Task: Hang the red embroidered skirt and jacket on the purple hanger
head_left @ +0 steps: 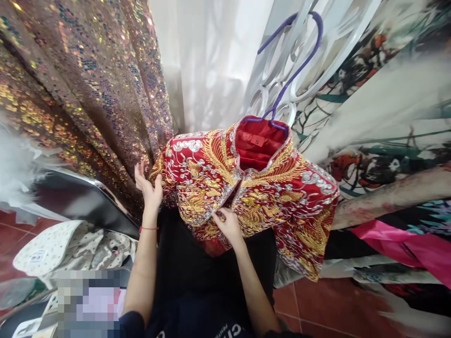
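Observation:
A red jacket (pixel 268 192) with heavy gold and silver embroidery hangs on a purple hanger (pixel 292 75), hooked on a white ornate rack (pixel 282 89). Its red lining shows an "S" size tag (pixel 257 140). My left hand (pixel 150 188) is at the jacket's left sleeve edge, fingers stretched upward, thumb against the fabric. My right hand (pixel 228 224) pinches the front hem of the jacket near the centre opening. A red string circles my left wrist.
A gold sequined cloth (pixel 77 84) hangs at the left, a white curtain (pixel 207 61) behind. Printed and pink garments (pixel 394 244) hang at the right. A spotted cloth (pixel 66 249) and a dark glossy surface (pixel 77 202) lie lower left over red floor tiles (pixel 327 305).

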The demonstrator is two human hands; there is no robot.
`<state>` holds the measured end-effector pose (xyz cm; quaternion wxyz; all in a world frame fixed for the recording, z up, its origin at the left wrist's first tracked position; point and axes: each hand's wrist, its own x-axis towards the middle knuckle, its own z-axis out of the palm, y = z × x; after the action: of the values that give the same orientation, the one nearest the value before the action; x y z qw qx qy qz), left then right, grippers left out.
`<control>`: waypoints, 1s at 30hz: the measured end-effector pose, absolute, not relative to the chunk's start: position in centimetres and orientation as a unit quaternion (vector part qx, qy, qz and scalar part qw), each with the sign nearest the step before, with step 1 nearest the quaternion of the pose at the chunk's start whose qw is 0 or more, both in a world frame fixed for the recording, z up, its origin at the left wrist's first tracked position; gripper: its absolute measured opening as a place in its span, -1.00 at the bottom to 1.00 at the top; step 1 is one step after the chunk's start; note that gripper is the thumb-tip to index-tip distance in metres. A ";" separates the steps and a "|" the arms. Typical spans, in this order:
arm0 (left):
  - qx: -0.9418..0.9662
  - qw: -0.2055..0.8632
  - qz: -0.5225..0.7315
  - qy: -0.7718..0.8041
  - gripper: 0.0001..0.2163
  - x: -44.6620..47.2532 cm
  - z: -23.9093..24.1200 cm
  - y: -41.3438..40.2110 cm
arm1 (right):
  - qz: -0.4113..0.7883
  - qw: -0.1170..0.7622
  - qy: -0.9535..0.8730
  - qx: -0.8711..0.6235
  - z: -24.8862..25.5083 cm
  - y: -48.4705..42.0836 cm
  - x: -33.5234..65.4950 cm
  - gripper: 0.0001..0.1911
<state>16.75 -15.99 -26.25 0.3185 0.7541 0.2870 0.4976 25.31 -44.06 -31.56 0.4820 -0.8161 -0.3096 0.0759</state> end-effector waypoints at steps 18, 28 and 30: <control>0.586 0.333 0.693 0.256 -0.87 15.0 -16.7 -17.9 | 0.318 0.518 -0.493 -0.623 -29.9 -44.7 19.6 -0.61; 0.656 0.400 0.573 0.286 -0.72 16.5 -21.8 -18.1 | 0.185 0.522 -0.295 -0.779 -32.3 -50.4 26.4 -0.42; 0.688 0.399 0.513 0.322 -0.70 17.3 -24.0 -18.7 | 0.148 0.503 -0.260 -0.811 -33.7 -49.5 27.1 -0.39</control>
<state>17.31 -18.73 -23.98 0.3993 0.6880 0.3221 0.5133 27.13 -49.54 -33.71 0.5033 -0.8108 -0.2596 0.1480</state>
